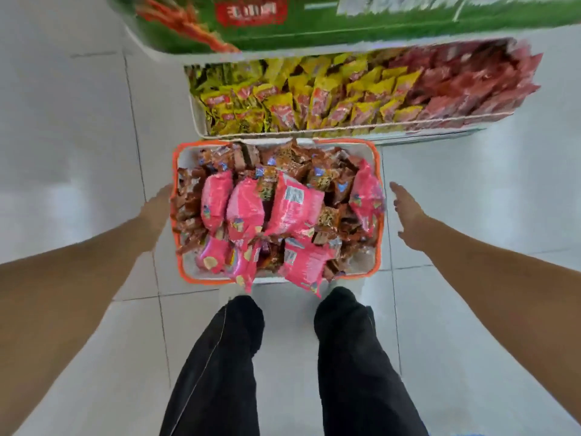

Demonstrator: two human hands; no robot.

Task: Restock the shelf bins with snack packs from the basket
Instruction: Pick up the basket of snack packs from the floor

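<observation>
A shop, most likely — a shelf bin [201, 121] packed with snack packs [283, 105], tiled floor [78, 136].

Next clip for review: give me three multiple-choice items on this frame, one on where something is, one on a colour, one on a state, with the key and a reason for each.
1. Where does the basket stand?
A. On the floor, between the person's feet and the shelf bin
B. On top of the shelf bin
C. Hanging from the left hand

2. What colour is the basket's rim?
A. Blue
B. Orange
C. Black

3. What is the right hand doing?
A. Gripping a pink pack
B. Pinching the basket rim
C. Open beside the basket, holding nothing

Key: 1 A, the basket sits on the tiled floor in front of the shelf bin of yellow packs. 2 B, an orange edge runs round it. 3 C, its fingers are straight and apart from the rim; the pink packs lie untouched inside.
</observation>
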